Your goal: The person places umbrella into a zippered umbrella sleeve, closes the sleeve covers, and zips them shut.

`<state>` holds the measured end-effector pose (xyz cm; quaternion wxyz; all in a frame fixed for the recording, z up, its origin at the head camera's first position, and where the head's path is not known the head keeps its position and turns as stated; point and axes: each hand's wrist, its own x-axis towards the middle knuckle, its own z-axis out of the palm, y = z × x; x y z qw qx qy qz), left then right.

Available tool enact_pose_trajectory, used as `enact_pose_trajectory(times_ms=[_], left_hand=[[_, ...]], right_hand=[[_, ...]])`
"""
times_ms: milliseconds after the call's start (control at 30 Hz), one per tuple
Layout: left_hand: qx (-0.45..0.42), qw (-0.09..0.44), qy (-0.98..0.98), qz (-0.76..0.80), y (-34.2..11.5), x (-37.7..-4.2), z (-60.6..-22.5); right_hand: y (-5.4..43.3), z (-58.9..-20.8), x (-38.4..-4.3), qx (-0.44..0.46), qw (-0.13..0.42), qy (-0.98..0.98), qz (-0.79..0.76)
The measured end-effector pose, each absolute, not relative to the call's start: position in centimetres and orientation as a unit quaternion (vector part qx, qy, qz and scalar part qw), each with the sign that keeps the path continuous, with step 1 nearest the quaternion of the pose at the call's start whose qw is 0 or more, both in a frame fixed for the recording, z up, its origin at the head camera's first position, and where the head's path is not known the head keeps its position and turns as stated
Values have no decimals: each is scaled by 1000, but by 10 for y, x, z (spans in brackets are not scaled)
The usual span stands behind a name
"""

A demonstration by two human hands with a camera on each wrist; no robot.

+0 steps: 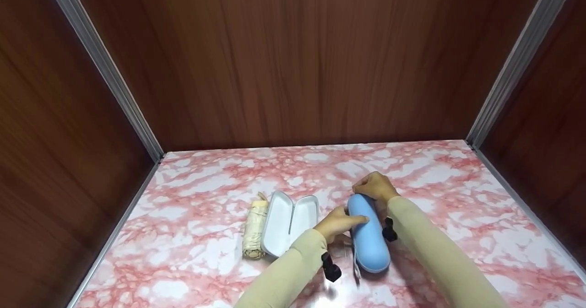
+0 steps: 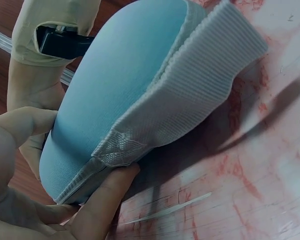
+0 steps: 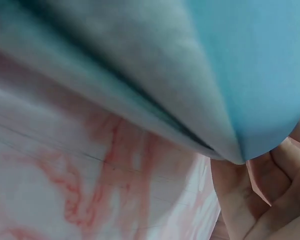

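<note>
A long, rounded light-blue case (image 1: 370, 248) with a pale ribbed strap (image 2: 190, 85) along its side lies on the marbled table. My left hand (image 1: 338, 221) grips it from the left, its thumb over the top and fingers under the edge in the left wrist view. At the far end of the case, my right hand (image 1: 376, 186) has its fingers curled at the tip. In the right wrist view the right fingers (image 3: 232, 182) pinch the end where the seam meets. A dark gap runs along that seam.
Left of the blue case, a white hinged case (image 1: 278, 225) lies spread open. Beside it is a rolled beige patterned bundle (image 1: 255, 229) with a loop at its top, resembling a folded umbrella. Brown wood-grain panels (image 1: 311, 70) with metal edges enclose the table (image 1: 183, 253).
</note>
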<state>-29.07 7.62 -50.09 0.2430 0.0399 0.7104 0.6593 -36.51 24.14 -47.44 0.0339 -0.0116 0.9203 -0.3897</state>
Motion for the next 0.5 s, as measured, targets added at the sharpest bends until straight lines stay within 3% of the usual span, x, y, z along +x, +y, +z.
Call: enact_pose_trajectory(times_ms=[500], left_hand=[[52,235,717,654,77,-289,-501]], right_hand=[[242,-470,-362,-34,-2,936,-349]])
